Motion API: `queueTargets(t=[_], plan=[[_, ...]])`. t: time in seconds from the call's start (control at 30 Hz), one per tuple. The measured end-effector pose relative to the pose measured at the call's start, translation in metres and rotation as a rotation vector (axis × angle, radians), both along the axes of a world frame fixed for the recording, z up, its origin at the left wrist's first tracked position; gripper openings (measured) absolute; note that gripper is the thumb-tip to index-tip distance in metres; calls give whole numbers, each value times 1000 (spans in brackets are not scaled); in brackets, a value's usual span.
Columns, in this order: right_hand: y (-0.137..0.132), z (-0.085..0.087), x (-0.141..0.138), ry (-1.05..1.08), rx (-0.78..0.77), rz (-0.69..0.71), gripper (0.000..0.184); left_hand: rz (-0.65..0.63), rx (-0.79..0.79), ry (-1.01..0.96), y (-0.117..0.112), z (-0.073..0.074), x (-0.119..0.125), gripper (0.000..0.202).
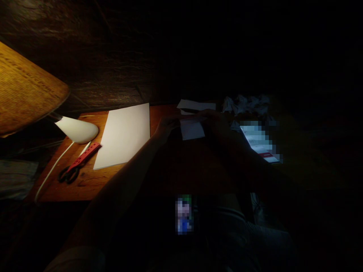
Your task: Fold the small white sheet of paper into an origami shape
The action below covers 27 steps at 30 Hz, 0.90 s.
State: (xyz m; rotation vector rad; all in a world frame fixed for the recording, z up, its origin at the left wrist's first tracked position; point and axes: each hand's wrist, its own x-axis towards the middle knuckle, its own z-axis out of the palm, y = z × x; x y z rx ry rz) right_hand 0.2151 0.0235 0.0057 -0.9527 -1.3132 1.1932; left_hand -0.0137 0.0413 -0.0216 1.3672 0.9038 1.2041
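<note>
The scene is very dark, lit only from the left. My left hand (166, 126) reaches over a wooden table (85, 181) and its fingers rest on the left edge of a small folded white paper (193, 130). My right hand (215, 119) is at the paper's right side, almost lost in shadow. Whether either hand pinches the paper is too dark to see. A second small white sheet (195, 105) lies just beyond the folded paper.
A stack of white sheets (124, 136) lies left of my hands. Red-sheathed scissors (79, 162) and a white lamp (78, 129) with its cord sit at the far left. Crumpled paper (246, 104) and a lit screen (261, 141) are to the right. A phone (183, 213) glows on my lap.
</note>
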Motion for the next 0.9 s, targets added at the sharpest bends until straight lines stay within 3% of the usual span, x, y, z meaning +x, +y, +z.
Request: queueTargets(t=[0.13,0.2,0.37,0.53,0.77,0.9], plan=[[-5,4,1,16,-66,106,54,85,97,96,-4,6,3,16],[-6,5,0,-11,-85,155,58,144,158,145,-6,9,5,20],[2,-1,0,-106,-76,39,47,80,224,139,-13,13,5,24],[2,-4,6,-354,209,-86,23,-37,246,-86,-18,15,6,34],[-13,4,3,-525,399,79,22,67,210,125,-17,14,15,46],[-13,3,1,-521,370,-10,25,174,180,98,-17,12,15,51]])
